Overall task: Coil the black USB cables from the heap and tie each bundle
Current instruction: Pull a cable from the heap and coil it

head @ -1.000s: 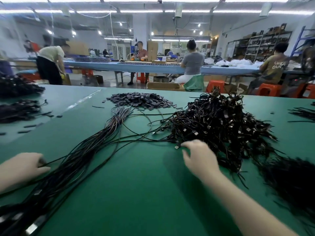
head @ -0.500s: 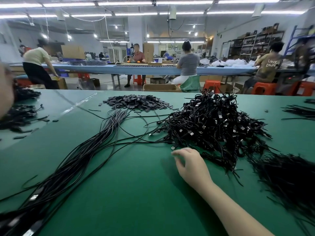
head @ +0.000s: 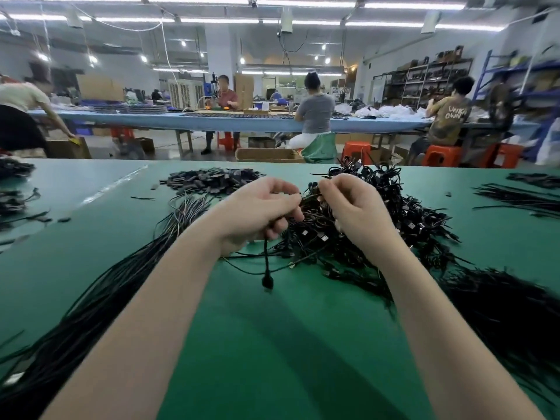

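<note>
Both my hands are raised over the green table (head: pixel 272 344), in front of a big heap of black USB cables (head: pixel 394 225). My left hand (head: pixel 257 210) has its fingers curled round one black cable (head: pixel 266 262), whose plug end hangs down below the fist. My right hand (head: pixel 351 204) pinches the same cable near its other part, close to the left fingertips. A long fan of straight black cables (head: pixel 100 298) lies on the table to the left, running toward the near left corner.
A pile of small dark ties (head: pixel 209 180) lies at the back middle. More black cable piles sit at the far left (head: pixel 15 201), near right (head: pixel 509 307) and far right (head: pixel 521 198). Several people work at a blue bench (head: pixel 242 122) beyond.
My left hand has come back into view and taken hold of a cable. My right hand has lifted off the table from the heap's near edge, and both now hold one cable in the air.
</note>
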A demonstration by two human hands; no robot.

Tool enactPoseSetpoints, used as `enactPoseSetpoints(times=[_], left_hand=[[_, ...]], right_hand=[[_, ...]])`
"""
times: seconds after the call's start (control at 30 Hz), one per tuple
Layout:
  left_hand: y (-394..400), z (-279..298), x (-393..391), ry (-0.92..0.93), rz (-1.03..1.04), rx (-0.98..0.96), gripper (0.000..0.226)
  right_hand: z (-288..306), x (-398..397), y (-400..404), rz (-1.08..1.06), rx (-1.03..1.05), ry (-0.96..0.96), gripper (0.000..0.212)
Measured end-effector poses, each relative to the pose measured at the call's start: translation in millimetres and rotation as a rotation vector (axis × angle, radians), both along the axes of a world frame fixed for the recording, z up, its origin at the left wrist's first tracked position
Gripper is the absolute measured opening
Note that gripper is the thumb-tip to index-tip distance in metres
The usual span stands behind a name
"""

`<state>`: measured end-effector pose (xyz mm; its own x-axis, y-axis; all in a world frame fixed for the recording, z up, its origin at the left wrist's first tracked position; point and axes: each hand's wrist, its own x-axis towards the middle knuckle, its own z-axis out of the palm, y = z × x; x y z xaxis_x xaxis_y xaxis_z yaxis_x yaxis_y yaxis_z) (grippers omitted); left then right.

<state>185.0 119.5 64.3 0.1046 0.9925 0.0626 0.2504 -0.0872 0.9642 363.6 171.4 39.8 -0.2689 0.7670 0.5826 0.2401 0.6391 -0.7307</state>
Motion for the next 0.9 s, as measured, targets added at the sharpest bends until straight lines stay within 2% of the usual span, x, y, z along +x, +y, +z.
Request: enactPoseSetpoints(times=[0.1, 0.2, 0.27, 0.37, 0.4, 0.43, 0.47, 0.53, 0.67, 0.73, 0.77, 0.8, 0.83, 0.87, 0.9], left_hand=[[2, -14, -13, 0.02, -0.118, -0.03, 0.023], [4, -9, -33, -0.088, -0.022, -0.018, 0.029], [4, -4, -44, -0.355, 0.042, 0.018, 0.023], [7, -2, -45, -0.932, -0.036, 0.042, 0.016], [7, -1, -41, -1.065, -0.051, 0.047, 0.014], [8, 0, -36, -1.109, -0.035, 0.052, 0.01], [8, 1, -30, -1.079, -0.009, 0.049, 0.011], [6, 3, -21, -0.953, 0.01, 0.044, 0.027], [-9, 15, -26, -0.879, -0.018, 0.138, 0.057], [-20, 23, -34, -0.864, -0.126, 0.173, 0.063], [-26, 26, -37, -0.838, -0.259, 0.151, 0.065], [-33, 28, -38, -0.761, -0.435, 0.092, 0.068], [-38, 27, -38, -0.602, -0.602, 0.016, 0.072], [-43, 26, -33, -0.352, -0.707, -0.054, 0.074], [-42, 21, -29, -0.061, -0.724, -0.096, 0.076]], right_hand=[[-4, 30, 15, -0.2, -0.018, 0.027, 0.037], [3, 51, 20, -0.304, -0.042, 0.071, 0.036], [7, 55, 15, -0.244, -0.071, -0.004, 0.037], [11, 40, -3, 0.039, -0.196, -0.131, 0.036], [10, 32, -10, 0.127, -0.22, -0.177, 0.035], [9, 23, -16, 0.205, -0.235, -0.213, 0.034], [7, 13, -22, 0.273, -0.246, -0.23, 0.032], [-1, -3, -29, 0.372, -0.273, -0.231, 0.032], [-16, -11, -28, 0.442, -0.408, -0.321, 0.034], [-16, -5, -24, 0.385, -0.446, -0.365, 0.038], [-14, -2, -23, 0.329, -0.432, -0.387, 0.043], [-10, 1, -23, 0.277, -0.406, -0.394, 0.047], [-5, 4, -23, 0.244, -0.38, -0.374, 0.051], [1, 7, -24, 0.236, -0.364, -0.325, 0.053], [7, 9, -27, 0.253, -0.359, -0.256, 0.052]])
